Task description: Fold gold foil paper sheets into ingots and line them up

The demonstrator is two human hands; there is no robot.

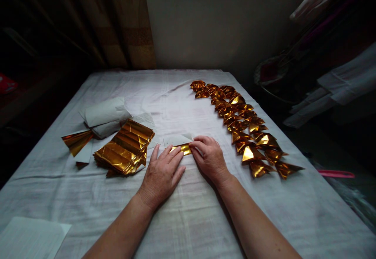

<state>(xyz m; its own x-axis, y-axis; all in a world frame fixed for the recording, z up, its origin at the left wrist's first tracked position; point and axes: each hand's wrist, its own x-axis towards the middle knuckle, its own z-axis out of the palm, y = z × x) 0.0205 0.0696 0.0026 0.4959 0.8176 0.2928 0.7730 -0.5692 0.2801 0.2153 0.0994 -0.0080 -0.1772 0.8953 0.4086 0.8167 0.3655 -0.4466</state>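
A narrow folded strip of gold foil paper lies on the cloth-covered table between my hands, with a white paper edge showing just behind it. My left hand rests flat with its fingers stretched over the left part of the strip. At the strip's right end, my right hand pinches the foil between thumb and fingers. Left of my hands sits a stack of creased gold foil sheets. To the right, rows of folded gold foil pieces run from the back edge towards me.
White paper sheets and a loose gold foil sheet lie beyond and left of the stack. A white sheet is at the near left corner. Past the table's right edge are a pink handle and hanging cloth.
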